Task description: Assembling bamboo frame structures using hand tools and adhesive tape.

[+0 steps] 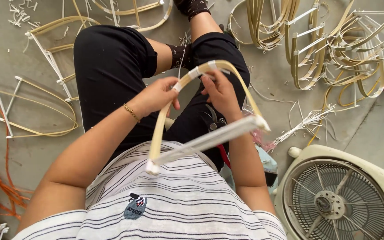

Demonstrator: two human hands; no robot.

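I sit on the floor with a bent rattan frame [161,120] held over my lap: a pale arch closed by a straight white bar. My left hand [154,95] grips the arch's left side near a white binding. My right hand [221,91] pinches the top of the arch at another white wrap. Black-handled pliers [212,120] lie on my black trousers just below the right hand.
A cream floor fan [338,195] lies face-up at the lower right. Several finished bent frames [330,44] are piled at the upper right, more frames [36,102] lie at the left. Orange cord [1,182] trails at the far left. White strip scraps [305,122] litter the concrete.
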